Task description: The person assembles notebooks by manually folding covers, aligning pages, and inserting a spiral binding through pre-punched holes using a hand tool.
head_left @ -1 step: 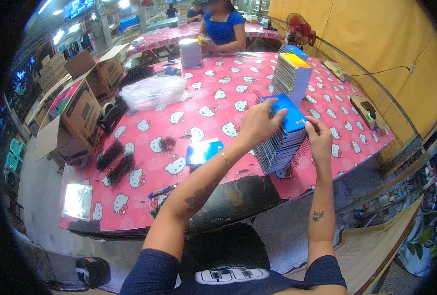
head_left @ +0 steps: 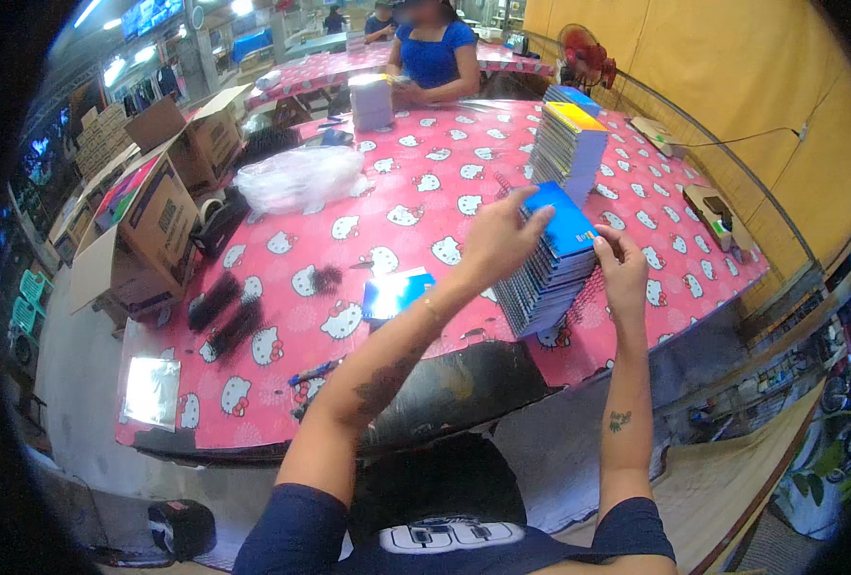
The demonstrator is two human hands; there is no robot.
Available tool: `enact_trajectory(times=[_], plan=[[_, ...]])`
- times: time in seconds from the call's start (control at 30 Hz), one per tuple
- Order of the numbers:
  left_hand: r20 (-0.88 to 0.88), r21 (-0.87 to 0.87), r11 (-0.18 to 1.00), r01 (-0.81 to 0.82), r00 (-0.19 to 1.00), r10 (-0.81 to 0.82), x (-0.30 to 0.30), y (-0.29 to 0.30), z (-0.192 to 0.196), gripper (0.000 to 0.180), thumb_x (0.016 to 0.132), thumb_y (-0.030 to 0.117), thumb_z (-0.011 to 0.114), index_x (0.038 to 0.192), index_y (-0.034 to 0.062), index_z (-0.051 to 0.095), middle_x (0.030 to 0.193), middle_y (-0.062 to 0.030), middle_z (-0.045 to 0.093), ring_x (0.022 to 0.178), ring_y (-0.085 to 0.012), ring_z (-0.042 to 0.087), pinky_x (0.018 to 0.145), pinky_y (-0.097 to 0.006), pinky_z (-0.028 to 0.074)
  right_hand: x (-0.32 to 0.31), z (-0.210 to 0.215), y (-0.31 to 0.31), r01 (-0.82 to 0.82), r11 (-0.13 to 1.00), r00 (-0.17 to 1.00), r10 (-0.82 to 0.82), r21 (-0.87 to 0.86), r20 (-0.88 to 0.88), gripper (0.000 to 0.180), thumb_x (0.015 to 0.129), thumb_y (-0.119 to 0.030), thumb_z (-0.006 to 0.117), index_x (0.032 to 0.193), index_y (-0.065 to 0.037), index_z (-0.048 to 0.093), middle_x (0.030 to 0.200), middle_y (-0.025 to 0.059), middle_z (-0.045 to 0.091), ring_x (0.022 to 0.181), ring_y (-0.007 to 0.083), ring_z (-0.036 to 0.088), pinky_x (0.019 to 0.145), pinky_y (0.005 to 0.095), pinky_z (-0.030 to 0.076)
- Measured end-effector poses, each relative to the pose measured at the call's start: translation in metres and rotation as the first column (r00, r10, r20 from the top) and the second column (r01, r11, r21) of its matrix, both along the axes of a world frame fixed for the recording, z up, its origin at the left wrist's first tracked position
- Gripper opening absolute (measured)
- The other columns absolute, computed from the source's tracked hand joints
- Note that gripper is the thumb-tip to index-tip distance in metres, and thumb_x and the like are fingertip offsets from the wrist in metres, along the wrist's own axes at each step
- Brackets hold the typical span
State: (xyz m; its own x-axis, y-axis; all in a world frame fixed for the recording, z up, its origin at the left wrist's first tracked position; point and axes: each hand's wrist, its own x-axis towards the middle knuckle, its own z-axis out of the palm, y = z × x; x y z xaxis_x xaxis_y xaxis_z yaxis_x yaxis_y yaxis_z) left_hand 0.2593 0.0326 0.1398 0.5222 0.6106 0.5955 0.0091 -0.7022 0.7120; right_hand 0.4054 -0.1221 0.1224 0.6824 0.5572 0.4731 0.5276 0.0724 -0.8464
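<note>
The loosely spread left hand [head_left: 500, 240] and the right hand [head_left: 623, 273], its grip unclear, are framing the top of a blue-covered notebook stack [head_left: 552, 278] near the pink table's [head_left: 406, 203] edge, where an uneven push could topple it.

We have a pink, cat-patterned surface [head_left: 349, 259]. Directly on it we see 1 near blue-topped notebook stack [head_left: 552, 278], 1 yellow-topped stack [head_left: 571, 149] behind it, 1 pale stack [head_left: 371, 103], 1 clear plastic bag [head_left: 301, 179], 1 flat blue notebook [head_left: 397, 295] and 1 shiny sheet [head_left: 151, 391].
</note>
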Motion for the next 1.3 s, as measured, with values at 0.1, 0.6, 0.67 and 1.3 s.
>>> enact_trajectory(times=[0.1,0.6,0.67,1.3], plan=[[0.076,-0.053,0.998,0.038,0.997,-0.034,-0.040,0.017,-0.008,0.029,0.098,0.023,0.064,0.120,0.0039,0.066,0.059,-0.0076,0.057,0.058,-0.0126,0.057,0.055,-0.034,0.045,0.009,-0.005,-0.007,-0.015,0.999,0.998,0.013,0.040,0.056,0.030,0.094,-0.013,0.064,0.122,-0.001,0.069,0.111,0.0097,0.072,0.099,0.0144,0.067,0.083,0.0293,0.052],[-0.384,0.685,0.720,0.110,0.895,0.228,-0.195,0.064,-0.155,0.034,0.085,0.012,0.062,0.119,0.0073,0.061,0.115,-0.0114,0.067,0.114,-0.0293,0.063,0.098,-0.043,0.050,-0.052,0.018,-0.010,0.190,0.971,0.592,0.005,-0.146,0.806,0.037,0.092,-0.028,0.069,0.125,-0.012,0.068,0.132,0.0080,0.065,0.127,0.0256,0.056,0.112,0.0477,0.030],[-0.320,0.719,0.694,0.006,0.890,0.325,-0.195,0.045,-0.125,0.031,0.084,0.012,0.063,0.115,0.0081,0.061,0.112,-0.0103,0.067,0.108,-0.0272,0.064,0.095,-0.042,0.048,-0.061,0.019,-0.012,0.194,0.977,0.542,-0.033,-0.086,0.840,0.043,0.090,-0.029,0.072,0.128,-0.010,0.066,0.135,0.0118,0.062,0.129,0.0289,0.054,0.113,0.0483,0.031],[-0.150,-0.022,1.000,-0.002,0.989,-0.001,-0.219,-0.048,-0.145,0.074,0.074,-0.002,0.063,0.146,0.0044,0.043,0.135,-0.0222,0.053,0.125,-0.0392,0.054,0.111,-0.046,0.040,-0.156,-0.176,-0.019,-0.581,0.807,0.684,0.557,0.110,-0.472,0.023,0.090,0.005,0.069,0.106,-0.003,0.055,0.113,0.0142,0.069,0.108,0.0189,0.062,0.100,0.0333,0.046]])
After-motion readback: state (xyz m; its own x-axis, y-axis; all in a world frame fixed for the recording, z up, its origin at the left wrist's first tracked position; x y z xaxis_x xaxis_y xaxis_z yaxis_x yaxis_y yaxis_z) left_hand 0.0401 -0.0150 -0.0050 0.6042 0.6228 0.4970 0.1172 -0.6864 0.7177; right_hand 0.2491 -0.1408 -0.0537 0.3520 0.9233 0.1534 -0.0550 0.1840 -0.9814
